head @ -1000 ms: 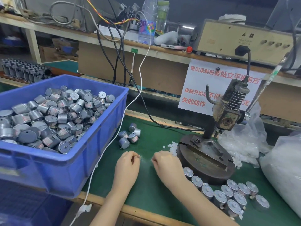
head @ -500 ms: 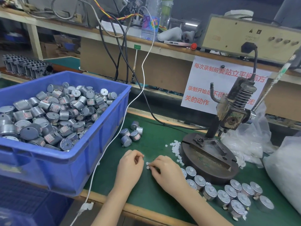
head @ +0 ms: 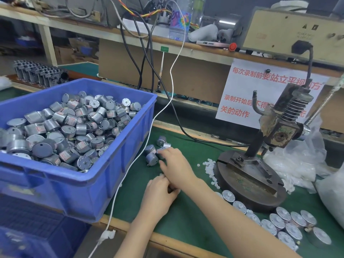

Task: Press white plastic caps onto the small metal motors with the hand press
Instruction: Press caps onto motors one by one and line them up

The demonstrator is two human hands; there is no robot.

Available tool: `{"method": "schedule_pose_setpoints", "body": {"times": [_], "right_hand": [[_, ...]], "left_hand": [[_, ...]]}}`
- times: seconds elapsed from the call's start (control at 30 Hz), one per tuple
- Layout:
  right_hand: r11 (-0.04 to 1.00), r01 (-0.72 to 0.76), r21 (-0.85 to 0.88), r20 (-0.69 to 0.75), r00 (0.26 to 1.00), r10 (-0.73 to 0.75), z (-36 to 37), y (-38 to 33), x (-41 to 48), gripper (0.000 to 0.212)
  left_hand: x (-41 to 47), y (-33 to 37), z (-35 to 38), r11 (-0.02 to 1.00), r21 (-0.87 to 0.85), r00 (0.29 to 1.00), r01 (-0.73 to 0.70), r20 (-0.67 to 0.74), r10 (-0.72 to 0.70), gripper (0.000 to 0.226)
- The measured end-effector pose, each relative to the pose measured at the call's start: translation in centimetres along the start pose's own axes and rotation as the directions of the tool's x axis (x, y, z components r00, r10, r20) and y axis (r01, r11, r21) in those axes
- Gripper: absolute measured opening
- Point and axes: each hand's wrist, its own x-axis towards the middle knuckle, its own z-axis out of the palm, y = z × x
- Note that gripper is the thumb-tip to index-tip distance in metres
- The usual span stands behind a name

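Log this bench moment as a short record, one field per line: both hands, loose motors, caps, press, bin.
left hand: on the green mat, fingers curled; what it holds is hidden
right hand: reaches across to the loose motors, fingertips at one; grip unclear
loose motors: small cluster on the mat beside the blue bin
white caps: scattered along the press base's left edge
hand press: no motor seen on its base
blue bin: heaped with motors
standing motors: rows on the mat in front of the press

Single head-worn view, looking forward and down, close over the green bench (head: 188,218) and hands (head: 176,168)
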Motion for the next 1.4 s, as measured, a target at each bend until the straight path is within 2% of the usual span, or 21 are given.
{"method": "schedule_pose_setpoints", "body": {"times": [0.1,0.2,0.4,0.6,0.73,0.83,0.9,1.0,1.1,1.3,1.4], "right_hand": [[0.988,0.091,-0.121,0.088,0.993,-0.081,0.2,-0.7,1.1,0.034],[0.986,0.061,-0.155,0.150,0.988,-0.037,0.1,-0.9,1.4,0.034],[0.949,0.104,-0.297,0.103,0.992,-0.077,0.8,-2.0,2.0,0.035],[0.963,0.036,-0.267,0.063,0.998,-0.020,1.3,-2.5,2.5,0.035],[0.988,0.067,-0.139,0.045,0.997,-0.061,0.5,-1.4,0.8,0.040],[0.997,0.045,0.057,-0.068,0.997,-0.041,-0.2,-0.3,-1.7,0.045],[0.976,0.027,0.218,-0.200,0.980,0.017,-0.5,0.3,-3.7,0.042],[0.900,-0.063,0.431,-0.358,0.904,0.234,-0.8,1.5,-6.5,0.030],[0.819,-0.171,0.548,-0.309,0.868,0.389,-0.8,2.3,-8.3,0.024],[0.838,-0.181,0.515,-0.213,0.920,0.330,0.2,1.9,-9.4,0.031],[0.851,-0.208,0.483,-0.143,0.940,0.311,0.6,2.1,-9.4,0.036]], "left_hand": [[0.1,-0.1,-0.1,0.999,-0.021,0.999,0.043,-0.003,-0.043,0.018],[0.1,-0.1,0.0,0.997,-0.035,0.997,0.072,0.017,-0.071,0.034],[0.1,0.2,-0.4,0.987,-0.059,0.988,0.151,0.016,-0.151,0.030],[-0.1,0.3,-0.7,0.973,-0.057,0.974,0.224,0.029,-0.223,0.035],[-0.3,0.5,-0.7,0.994,0.018,0.994,0.103,0.025,-0.104,0.020],[-0.4,0.7,-0.6,0.996,0.093,1.000,0.011,0.020,-0.013,0.018],[-0.3,0.7,-0.5,0.997,0.079,1.000,0.017,0.011,-0.018,0.019],[-0.4,0.4,-0.2,0.999,0.041,1.000,0.007,0.005,-0.007,0.015],[-0.3,0.1,0.0,1.000,-0.009,1.000,0.013,-0.023,-0.013,0.009],[-0.2,0.1,-0.1,0.991,-0.111,0.995,0.072,-0.055,-0.078,0.022],[-0.2,0.1,-0.2,0.985,-0.143,0.990,0.100,-0.087,-0.113,0.020]]}}
